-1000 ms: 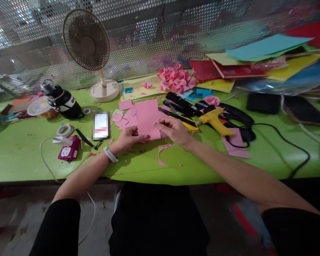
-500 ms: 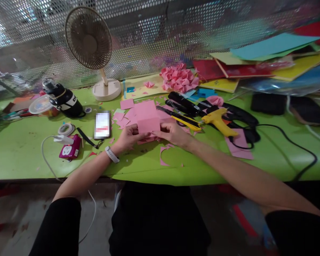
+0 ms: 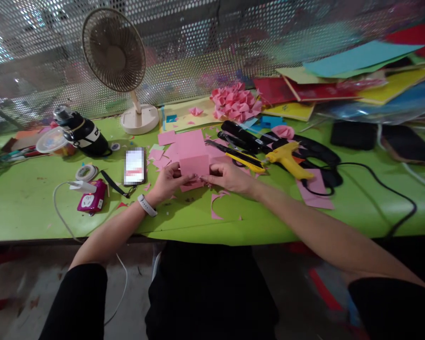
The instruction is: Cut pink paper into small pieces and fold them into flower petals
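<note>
Between my two hands is a pink sheet of paper point(image 3: 194, 164), held up just above the table's front half. My left hand point(image 3: 169, 182) pinches its lower left side, with a white band around the wrist. At the lower right, my right hand point(image 3: 226, 177) is closed on the same sheet, thumb tip close to the other thumb. More pink paper point(image 3: 189, 141) lies right behind it, with pink scraps point(image 3: 159, 158) to the left. A curved pink offcut point(image 3: 215, 208) rests on the green table point(image 3: 184, 225) nearer me. The yellow cutter knife point(image 3: 244, 160) lies just beyond my right hand.
A yellow glue gun point(image 3: 286, 160) with a black cord lies to the right. Folded pink paper pieces point(image 3: 235, 103) are heaped at the back. A fan point(image 3: 140, 120), black bottle point(image 3: 87, 134), phone point(image 3: 133, 165) and purple power adapter point(image 3: 92, 198) stand or lie left. Coloured sheets point(image 3: 361, 59) pile up back right.
The whole view has shifted slightly, so everything sits a little further left. Both hands keep their grip on the pink sheet, with hardly any movement.
</note>
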### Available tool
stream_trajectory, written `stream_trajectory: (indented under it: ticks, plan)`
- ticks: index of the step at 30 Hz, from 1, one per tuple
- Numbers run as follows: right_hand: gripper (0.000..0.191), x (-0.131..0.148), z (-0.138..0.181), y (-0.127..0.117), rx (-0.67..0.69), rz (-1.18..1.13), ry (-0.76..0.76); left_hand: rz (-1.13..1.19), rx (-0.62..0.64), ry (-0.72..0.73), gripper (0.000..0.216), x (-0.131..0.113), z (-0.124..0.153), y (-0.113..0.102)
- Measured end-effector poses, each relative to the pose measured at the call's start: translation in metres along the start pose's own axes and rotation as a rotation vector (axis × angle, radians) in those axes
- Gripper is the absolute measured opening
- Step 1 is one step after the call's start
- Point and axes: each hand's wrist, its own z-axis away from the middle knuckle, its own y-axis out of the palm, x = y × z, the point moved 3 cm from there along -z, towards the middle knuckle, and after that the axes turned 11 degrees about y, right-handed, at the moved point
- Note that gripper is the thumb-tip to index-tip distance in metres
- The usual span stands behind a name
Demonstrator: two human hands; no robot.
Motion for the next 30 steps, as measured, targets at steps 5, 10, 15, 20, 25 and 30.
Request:
stream_trajectory:
  ticks: [5, 10, 15, 20, 25, 30]
  plan:
    - [0.052, 0.004, 0.001, 0.001, 0.006, 0.062, -0.057, -0.030, 0.058, -0.039, 0.068, -0.001, 0.000, -0.001]
    - [0.054, 0.002, 0.002, 0.003, -0.032, 0.129, -0.024, -0.058, 0.060, -0.053, 0.068, 0.003, -0.001, -0.002]
    - [0.052, 0.001, 0.001, 0.001, -0.001, 0.122, -0.003, -0.043, 0.065, -0.088, 0.067, 0.005, -0.003, -0.007]
    - [0.050, -0.001, 0.000, -0.004, 0.092, 0.057, 0.048, -0.148, 0.092, -0.138, 0.070, 0.001, -0.003, -0.014]
    - [0.051, -0.004, -0.002, -0.009, 0.129, 0.047, 0.081, -0.225, 0.134, -0.145, 0.070, -0.009, -0.004, -0.017]
    - [0.052, -0.003, -0.003, -0.016, 0.118, 0.089, 0.042, -0.183, 0.205, -0.179, 0.076, -0.015, -0.005, -0.025]
